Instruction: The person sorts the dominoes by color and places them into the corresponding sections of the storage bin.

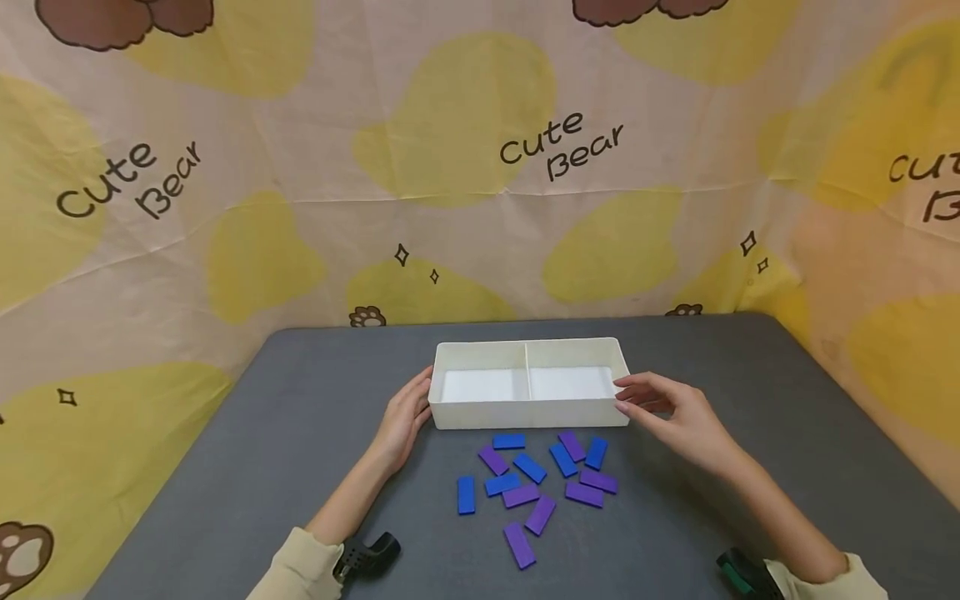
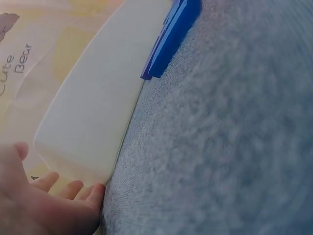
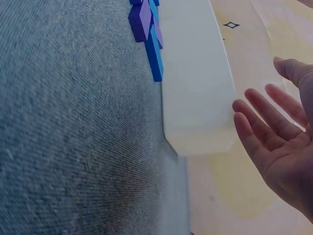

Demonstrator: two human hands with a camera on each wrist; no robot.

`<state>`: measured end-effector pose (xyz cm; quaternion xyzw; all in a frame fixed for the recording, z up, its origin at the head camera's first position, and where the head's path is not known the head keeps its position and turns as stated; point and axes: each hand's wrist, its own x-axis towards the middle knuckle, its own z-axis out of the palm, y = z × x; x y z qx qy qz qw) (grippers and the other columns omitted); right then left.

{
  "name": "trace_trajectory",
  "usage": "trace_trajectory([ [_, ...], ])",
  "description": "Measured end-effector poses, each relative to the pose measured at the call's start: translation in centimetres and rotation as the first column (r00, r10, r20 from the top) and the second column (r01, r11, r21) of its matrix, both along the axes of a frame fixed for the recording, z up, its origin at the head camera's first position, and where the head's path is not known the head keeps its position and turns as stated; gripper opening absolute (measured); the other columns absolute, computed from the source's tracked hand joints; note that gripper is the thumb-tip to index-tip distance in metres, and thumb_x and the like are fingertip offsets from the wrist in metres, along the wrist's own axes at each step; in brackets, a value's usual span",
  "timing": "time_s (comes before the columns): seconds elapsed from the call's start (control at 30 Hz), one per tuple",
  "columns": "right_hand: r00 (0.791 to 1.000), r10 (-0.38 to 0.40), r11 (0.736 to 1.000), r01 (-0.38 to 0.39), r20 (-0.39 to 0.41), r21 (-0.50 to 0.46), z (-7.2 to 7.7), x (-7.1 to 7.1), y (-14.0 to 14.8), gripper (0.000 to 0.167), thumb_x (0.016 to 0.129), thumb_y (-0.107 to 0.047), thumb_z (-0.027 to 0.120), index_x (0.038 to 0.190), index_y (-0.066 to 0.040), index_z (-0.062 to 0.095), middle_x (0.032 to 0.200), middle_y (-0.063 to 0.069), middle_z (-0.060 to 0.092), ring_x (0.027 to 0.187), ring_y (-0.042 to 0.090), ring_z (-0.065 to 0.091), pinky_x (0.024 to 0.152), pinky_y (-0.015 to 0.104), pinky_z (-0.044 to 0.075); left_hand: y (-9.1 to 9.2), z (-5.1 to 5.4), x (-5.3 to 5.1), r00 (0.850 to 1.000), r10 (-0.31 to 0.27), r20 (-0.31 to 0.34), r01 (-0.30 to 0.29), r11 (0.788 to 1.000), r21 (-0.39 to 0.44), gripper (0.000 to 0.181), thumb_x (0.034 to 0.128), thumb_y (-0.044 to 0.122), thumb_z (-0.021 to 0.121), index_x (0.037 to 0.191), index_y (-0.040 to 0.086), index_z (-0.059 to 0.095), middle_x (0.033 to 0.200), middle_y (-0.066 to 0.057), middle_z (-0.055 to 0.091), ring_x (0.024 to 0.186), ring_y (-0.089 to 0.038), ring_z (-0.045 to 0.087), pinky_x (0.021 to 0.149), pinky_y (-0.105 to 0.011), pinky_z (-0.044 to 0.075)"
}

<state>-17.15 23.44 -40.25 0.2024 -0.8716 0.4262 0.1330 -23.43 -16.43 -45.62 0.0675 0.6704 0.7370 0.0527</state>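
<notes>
A white two-compartment box point(image 1: 528, 414) stands on the grey table, its compartments showing only their bare floor. My left hand point(image 1: 403, 421) is at the box's left end, fingers against the end wall; in the left wrist view the fingertips of that hand point(image 2: 58, 203) meet the box's lower corner. At the right end is my right hand point(image 1: 678, 417), its fingers loosely extended and holding nothing; whether they touch the box I cannot tell. In front of the box several blue blocks point(image 1: 466, 495) and purple blocks point(image 1: 519, 546) lie flat, scattered at different angles.
The grey table point(image 1: 322, 392) carries the box and blocks. Behind it hangs a cream and yellow patterned cloth point(image 1: 450, 167), which continues along the left and right sides. Dark bands with camera mounts point(image 1: 367, 557) sit on both wrists by the cream sleeves.
</notes>
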Motion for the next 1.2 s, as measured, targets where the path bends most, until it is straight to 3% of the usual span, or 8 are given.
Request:
trace_trajectory([
  [0.33, 0.976, 0.170, 0.984, -0.160, 0.139, -0.076, -1.2, -0.4, -0.7, 0.027, 0.099, -0.008, 0.073, 0.125, 0.002, 0.071, 0.113, 0.015, 0.077, 0.100, 0.004, 0.071, 0.087, 0.021, 0.059, 0.1, -0.2, 0.1, 1.000, 0.019, -0.011, -0.020, 0.999, -0.029, 0.056, 0.1134, 0.016, 0.045, 0.162, -0.006, 0.030, 0.169, -0.029, 0.028, 0.157, -0.040, 0.029, 0.127, -0.058, 0.025],
  [0.53, 0.956, 0.226, 0.973, -0.212, 0.185, -0.088, -2.2, -0.6, -1.2, 0.031, 0.100, -0.009, 0.073, 0.128, 0.003, 0.070, 0.117, 0.017, 0.076, 0.103, 0.005, 0.072, 0.088, 0.022, 0.059, 0.1, -0.2, 0.2, 1.000, 0.008, -0.024, -0.008, 1.000, -0.021, 0.056, 0.1137, 0.015, 0.044, 0.162, -0.007, 0.029, 0.169, -0.030, 0.027, 0.157, -0.041, 0.027, 0.128, -0.058, 0.023],
  [0.63, 0.947, 0.249, 0.968, -0.235, 0.204, -0.091, -2.7, -0.8, -1.3, 0.034, 0.099, -0.010, 0.074, 0.129, 0.004, 0.069, 0.119, 0.019, 0.075, 0.106, 0.013, 0.074, 0.089, 0.022, 0.059, 0.1, -0.1, 0.2, 1.000, 0.005, -0.022, -0.005, 1.000, -0.020, 0.056, 0.1137, 0.015, 0.044, 0.163, -0.007, 0.028, 0.169, -0.030, 0.027, 0.158, -0.041, 0.026, 0.128, -0.058, 0.023],
  [0.8, 0.929, 0.301, 0.953, -0.287, 0.214, -0.093, -3.1, -1.1, -1.6, 0.036, 0.099, -0.011, 0.075, 0.130, 0.005, 0.067, 0.122, 0.021, 0.074, 0.108, 0.029, 0.074, 0.091, 0.022, 0.058, 0.1, -0.1, 0.2, 1.000, 0.005, -0.019, -0.005, 1.000, -0.024, 0.057, 0.1135, 0.016, 0.045, 0.163, -0.007, 0.028, 0.169, -0.029, 0.027, 0.157, -0.041, 0.026, 0.128, -0.059, 0.023],
  [1.07, 0.908, 0.382, 0.924, -0.375, 0.173, -0.072, -3.5, -1.0, -1.7, 0.038, 0.099, -0.008, 0.073, 0.133, 0.008, 0.064, 0.123, 0.023, 0.072, 0.109, 0.029, 0.073, 0.094, 0.029, 0.060, 0.1, -0.1, 0.2, 1.000, 0.000, -0.017, -0.001, 1.000, -0.024, 0.057, 0.1137, 0.016, 0.045, 0.164, -0.006, 0.027, 0.170, -0.027, 0.027, 0.158, -0.040, 0.027, 0.128, -0.058, 0.024],
  [1.2, 0.910, 0.384, 0.923, -0.381, 0.158, -0.053, -3.8, -1.2, -1.8, 0.039, 0.099, -0.007, 0.074, 0.133, 0.008, 0.064, 0.123, 0.022, 0.072, 0.109, 0.029, 0.072, 0.094, 0.028, 0.059, 0.0, -0.1, 0.2, 1.000, -0.002, -0.015, 0.002, 1.000, -0.015, 0.056, 0.1138, 0.015, 0.044, 0.164, -0.005, 0.028, 0.170, -0.026, 0.027, 0.158, -0.038, 0.028, 0.128, -0.057, 0.023],
])
